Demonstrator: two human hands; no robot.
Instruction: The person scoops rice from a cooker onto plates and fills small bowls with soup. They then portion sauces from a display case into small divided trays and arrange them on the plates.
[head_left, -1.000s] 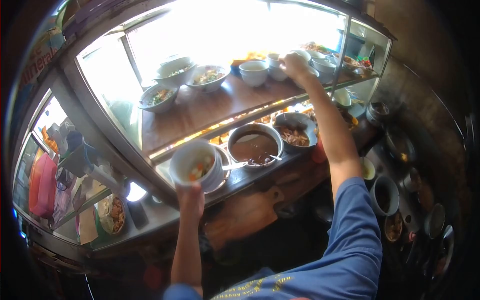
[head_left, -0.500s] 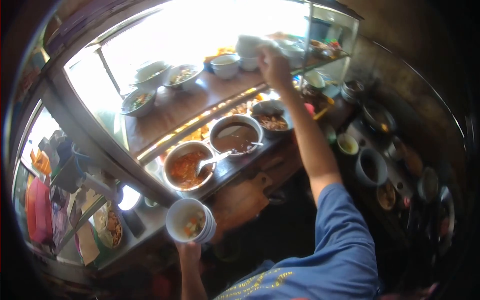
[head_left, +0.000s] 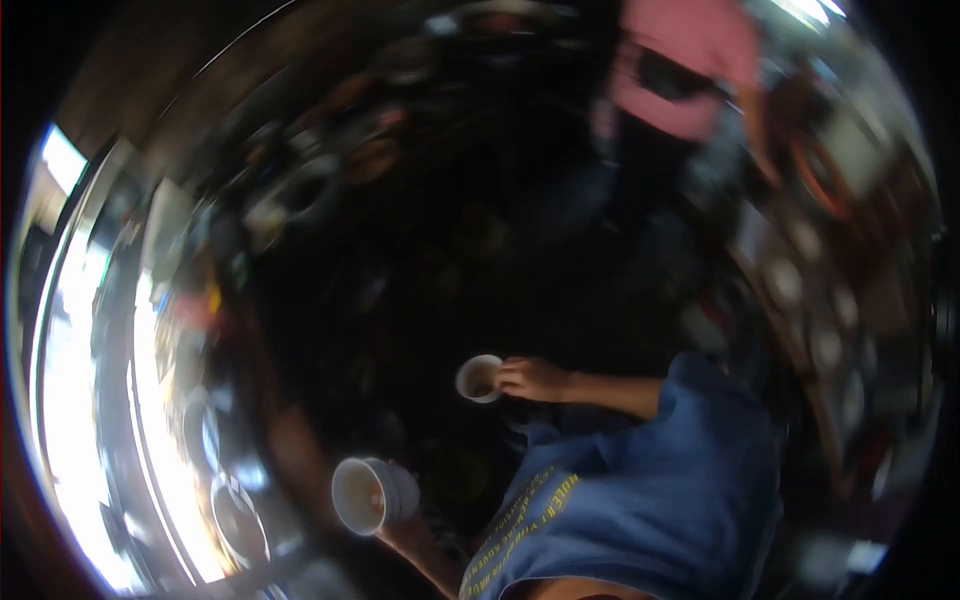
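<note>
My left hand [head_left: 402, 530] holds a small stack of white bowls [head_left: 362, 496] from below, low in the view. The top bowl is tilted toward the camera, with a little orange bit of food inside. Out in front of the blue shirt, my right hand [head_left: 533, 380] grips another white bowl [head_left: 479, 380] by its rim, fingers curled over the near side. Its inside looks brownish and dim. The two hands are apart, with dark floor behind them.
Blurred by motion, the bright serving counter with a pot [head_left: 240, 522] lies at the left. A person in a pink shirt [head_left: 690, 65] stands at the far right. Pans and bowls [head_left: 310, 185] line the back, and a table with dishes [head_left: 825, 345] runs along the right side.
The view has swung right, away from the food counter. My right hand has come down from the upper shelf with a bowl. My left hand still holds the stacked bowls.
</note>
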